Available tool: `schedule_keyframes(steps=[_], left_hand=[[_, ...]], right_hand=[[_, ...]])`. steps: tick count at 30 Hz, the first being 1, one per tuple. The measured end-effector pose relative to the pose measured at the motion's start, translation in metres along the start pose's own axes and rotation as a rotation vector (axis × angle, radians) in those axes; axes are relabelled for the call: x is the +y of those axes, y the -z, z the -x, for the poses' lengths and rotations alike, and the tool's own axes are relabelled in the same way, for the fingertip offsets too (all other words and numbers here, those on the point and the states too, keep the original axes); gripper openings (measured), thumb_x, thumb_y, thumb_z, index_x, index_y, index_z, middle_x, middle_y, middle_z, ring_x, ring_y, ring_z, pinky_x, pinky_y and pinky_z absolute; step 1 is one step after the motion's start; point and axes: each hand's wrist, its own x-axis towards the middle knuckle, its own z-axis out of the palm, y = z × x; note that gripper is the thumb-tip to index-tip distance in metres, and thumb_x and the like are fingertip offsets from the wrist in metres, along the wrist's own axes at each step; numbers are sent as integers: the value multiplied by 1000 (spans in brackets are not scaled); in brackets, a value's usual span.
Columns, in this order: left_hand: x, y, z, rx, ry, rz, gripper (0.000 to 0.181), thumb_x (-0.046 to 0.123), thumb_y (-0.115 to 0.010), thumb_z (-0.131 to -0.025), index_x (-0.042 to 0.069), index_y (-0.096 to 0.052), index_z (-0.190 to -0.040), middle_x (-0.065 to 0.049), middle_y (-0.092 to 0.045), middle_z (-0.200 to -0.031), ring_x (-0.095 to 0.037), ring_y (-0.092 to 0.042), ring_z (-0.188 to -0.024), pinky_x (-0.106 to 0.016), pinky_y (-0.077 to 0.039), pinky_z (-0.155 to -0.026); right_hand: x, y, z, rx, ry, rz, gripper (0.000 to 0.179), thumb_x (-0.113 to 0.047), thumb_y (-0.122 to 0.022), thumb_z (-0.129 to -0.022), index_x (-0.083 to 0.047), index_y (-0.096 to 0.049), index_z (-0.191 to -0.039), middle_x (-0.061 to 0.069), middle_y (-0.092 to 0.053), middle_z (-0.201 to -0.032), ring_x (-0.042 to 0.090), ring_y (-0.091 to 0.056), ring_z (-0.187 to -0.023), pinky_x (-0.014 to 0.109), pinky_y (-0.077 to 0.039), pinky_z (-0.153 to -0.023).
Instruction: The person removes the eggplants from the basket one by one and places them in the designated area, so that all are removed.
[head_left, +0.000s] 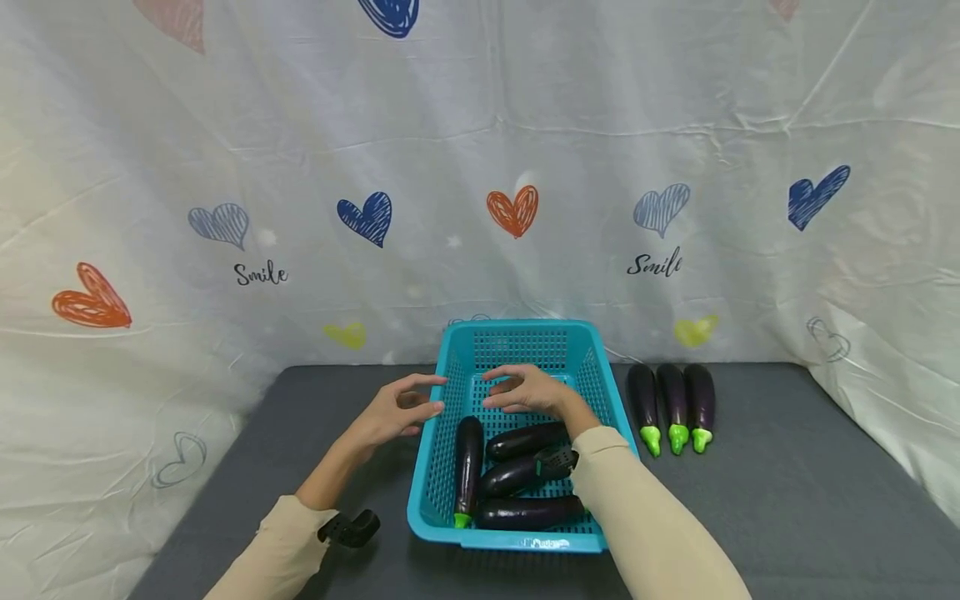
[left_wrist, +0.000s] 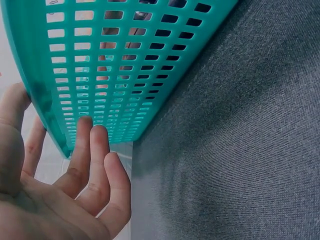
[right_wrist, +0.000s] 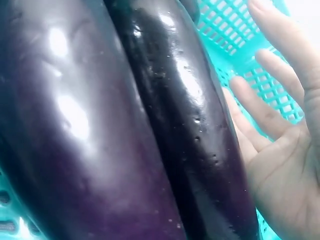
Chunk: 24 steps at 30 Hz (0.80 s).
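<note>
A blue plastic basket with slotted walls holds several dark purple eggplants. One eggplant lies lengthwise along the left wall, its green stem end toward me. Beside it, three more lie crosswise, the frontmost eggplant near the front wall. My left hand is at the basket's left rim, thumb and fingers spread loosely; in the left wrist view its fingertips are close to the outer wall. Over the basket's inside, my right hand has loosely bent fingers with nothing between them. The right wrist view shows two eggplants close beside that hand.
Right of the basket, three eggplants lie side by side on the grey table cover, green ends toward me. A white curtain printed with hearts hangs behind the table.
</note>
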Motion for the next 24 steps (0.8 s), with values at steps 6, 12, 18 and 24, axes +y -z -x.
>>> schedule_keyframes(steps=[6,12,18,24], left_hand=[[-1,0,1,-3,-5,0,53,36,-74,-96,21,-58,-144,-15,-57,-138,-35,-55,-125,-58,-50,-94],[0,0,1,-6,-11,4,53,36,-74,-96,21,-57,-144,-15,-58,-137,-35,-55,-124,-58,-49,-95],[-1,0,1,-15,-15,7,53,35,-73,-97,21,-56,-145,-14,-59,-135,-35,-56,-123,-59,-49,-95],[-2,1,0,-20,-18,8,53,36,-73,-97,21,-56,-145,-14,-59,-136,-35,-56,-123,-59,-49,-95]], right_hand=[[6,0,-1,-26,1,20,60,-11,-79,-91,2,-53,-145,25,-54,-139,32,-61,-119,45,-52,-96],[4,-2,2,-44,1,42,59,-11,-79,-91,1,-55,-144,24,-54,-140,32,-60,-121,44,-51,-97],[-1,-6,5,-62,2,84,59,-12,-79,-92,0,-55,-144,22,-54,-141,31,-56,-126,45,-50,-99],[-1,-7,3,-86,3,121,58,-15,-80,-91,-4,-58,-143,19,-57,-139,29,-58,-123,47,-50,-98]])
